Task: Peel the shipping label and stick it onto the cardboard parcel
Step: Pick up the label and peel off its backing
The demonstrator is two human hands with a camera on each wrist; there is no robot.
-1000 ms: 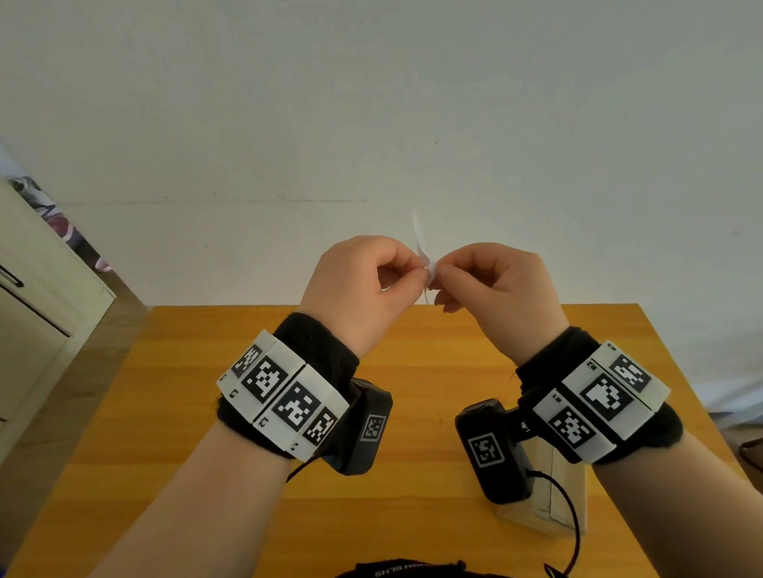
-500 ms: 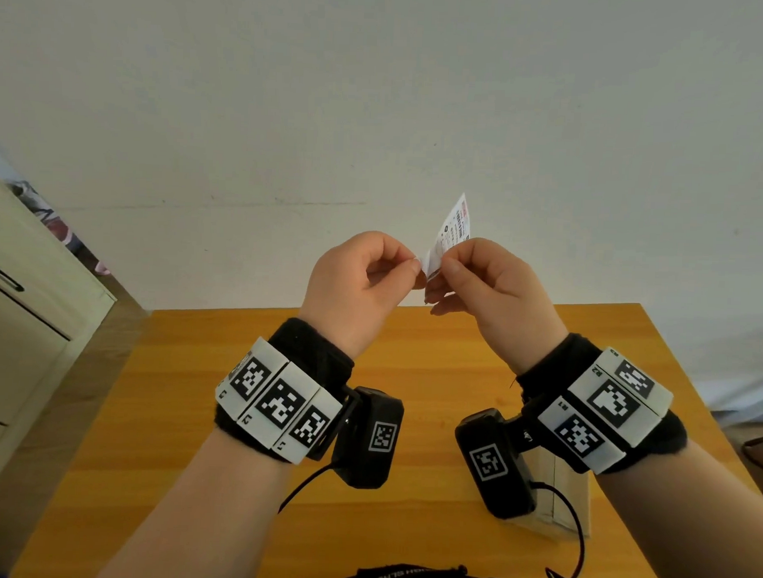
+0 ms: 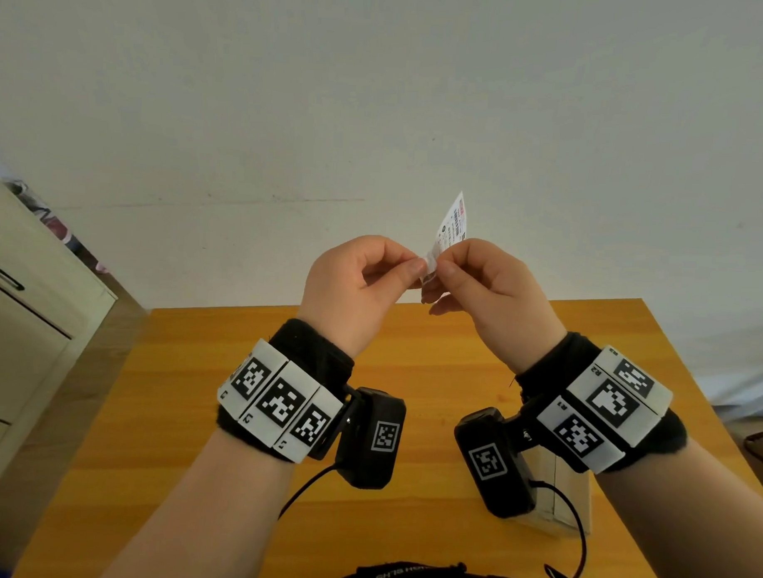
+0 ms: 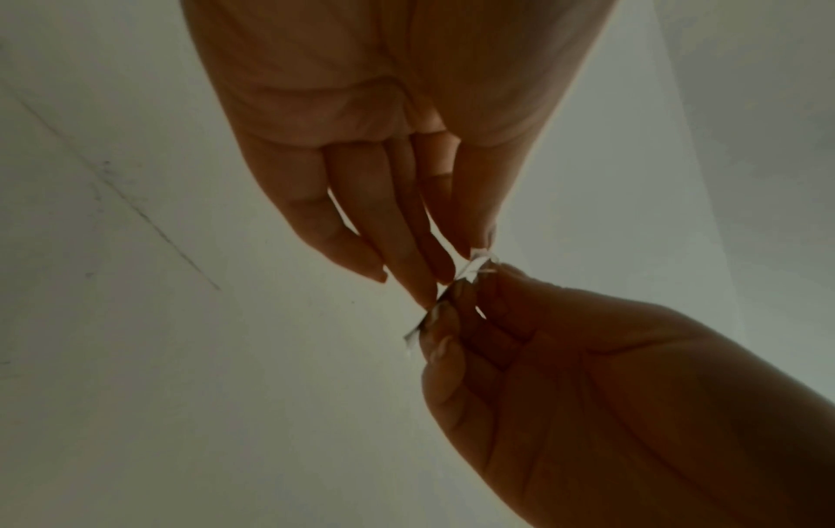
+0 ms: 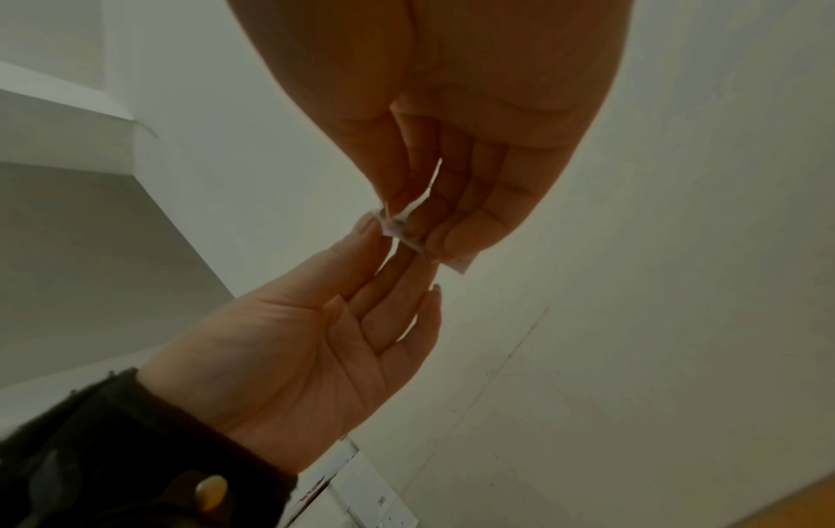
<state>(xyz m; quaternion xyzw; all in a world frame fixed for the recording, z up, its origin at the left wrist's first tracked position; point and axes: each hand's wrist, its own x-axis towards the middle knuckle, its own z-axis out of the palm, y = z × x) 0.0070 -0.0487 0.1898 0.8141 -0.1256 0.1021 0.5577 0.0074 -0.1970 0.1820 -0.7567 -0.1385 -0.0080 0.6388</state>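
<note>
A small white shipping label [image 3: 452, 224] with printed text stands upright in the air above the table. My left hand [image 3: 416, 266] and right hand [image 3: 442, 265] both pinch its lower end between thumb and fingers, fingertips almost touching. In the left wrist view the label's crumpled corner [image 4: 479, 266] sits between the fingertips of both hands. The right wrist view shows that same label corner [image 5: 397, 225] pinched, with the left hand [image 5: 379, 246] reaching up from below. The cardboard parcel [image 3: 569, 498] lies on the table at the lower right, mostly hidden behind my right wrist camera.
The orange wooden table [image 3: 411, 376] stretches below the hands. A pale cabinet [image 3: 23, 328] stands at the left beside it. A white wall fills the background. A black item [image 3: 404, 577] lies at the near table edge, with cables hanging from both wrist cameras.
The label, seen edge-on a second ago, has turned so its printed face shows and stands higher. Both hands have kept their pinch and shifted only slightly.
</note>
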